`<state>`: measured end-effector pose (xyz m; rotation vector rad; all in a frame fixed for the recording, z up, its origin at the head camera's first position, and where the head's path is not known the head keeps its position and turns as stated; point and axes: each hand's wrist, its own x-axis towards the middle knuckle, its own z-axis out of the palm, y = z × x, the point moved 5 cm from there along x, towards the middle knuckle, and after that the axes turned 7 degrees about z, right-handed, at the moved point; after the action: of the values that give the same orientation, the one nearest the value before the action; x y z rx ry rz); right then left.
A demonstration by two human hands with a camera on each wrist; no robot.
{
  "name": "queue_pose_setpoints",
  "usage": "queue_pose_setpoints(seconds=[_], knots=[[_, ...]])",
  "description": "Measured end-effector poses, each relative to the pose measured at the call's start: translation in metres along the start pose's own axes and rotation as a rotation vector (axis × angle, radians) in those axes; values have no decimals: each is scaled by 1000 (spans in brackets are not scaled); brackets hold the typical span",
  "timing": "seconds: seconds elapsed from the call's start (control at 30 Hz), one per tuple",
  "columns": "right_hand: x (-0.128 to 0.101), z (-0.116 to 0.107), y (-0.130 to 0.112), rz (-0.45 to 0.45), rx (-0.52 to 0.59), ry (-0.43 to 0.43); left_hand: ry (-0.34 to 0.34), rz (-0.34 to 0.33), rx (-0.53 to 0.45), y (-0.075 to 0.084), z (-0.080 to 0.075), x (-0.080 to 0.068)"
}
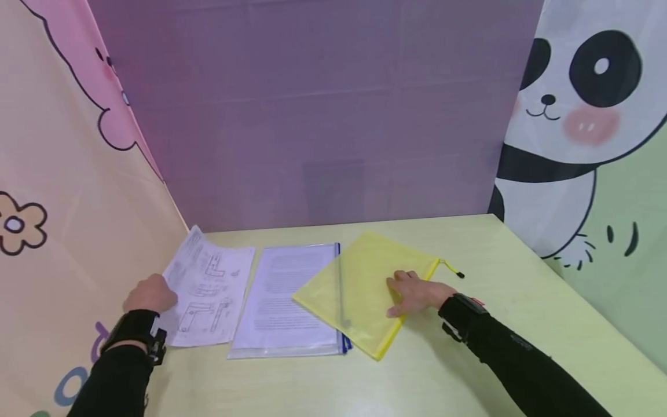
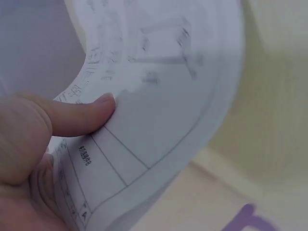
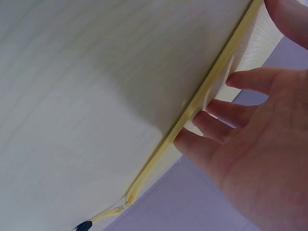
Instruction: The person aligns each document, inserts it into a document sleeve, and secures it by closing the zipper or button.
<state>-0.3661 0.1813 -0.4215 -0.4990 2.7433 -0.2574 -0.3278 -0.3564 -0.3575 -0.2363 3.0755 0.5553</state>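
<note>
1. The left hand (image 1: 150, 293) is pinching the near-left edge of a printed drawing sheet (image 1: 205, 295); in the left wrist view the thumb (image 2: 79, 115) is pressing on top while the paper (image 2: 159, 96) is curling upward. The sheet is lying at about ten o'clock on the table (image 1: 469, 359), its far corner leaning against the pink side panel (image 1: 78, 174).
2. The right hand (image 1: 417, 292) is resting flat on the yellow zip pouch (image 1: 359, 289), fingers spread and fairly straight, near the zipper edge (image 3: 202, 96) at two o'clock.
3. Judging the risk: the thin sheet is bending sharply, so a tighter pinch or a quick pull could be creasing or tearing it.
4. The pouch is looking slick; sideways pressure from the flat hand could be sliding it across the table instead of holding it.
5. Between both, at twelve o'clock, a clear document folder (image 1: 286, 301) with text pages is lying, partly under the pouch's left corner, so dragging either could be shifting the other.
6. The zipper pull (image 1: 455, 271) is trailing beyond the pouch's far right corner.
</note>
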Motion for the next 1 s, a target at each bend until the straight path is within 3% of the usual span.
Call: queue_pose_setpoints(seconds=[0.23,0.43,0.73,1.0], knots=[[0,-1,-1,-9,3,-6,172,134,119,39,-31,-3],[0,-2,-1,-13,-15,-2,245,249,139,77,-53,-3],[0,-4,-4,9,-29,1,321,325,23,140,-72,-13],[0,-9,-10,19,-71,-7,379,417,-123,178,-75,-28]])
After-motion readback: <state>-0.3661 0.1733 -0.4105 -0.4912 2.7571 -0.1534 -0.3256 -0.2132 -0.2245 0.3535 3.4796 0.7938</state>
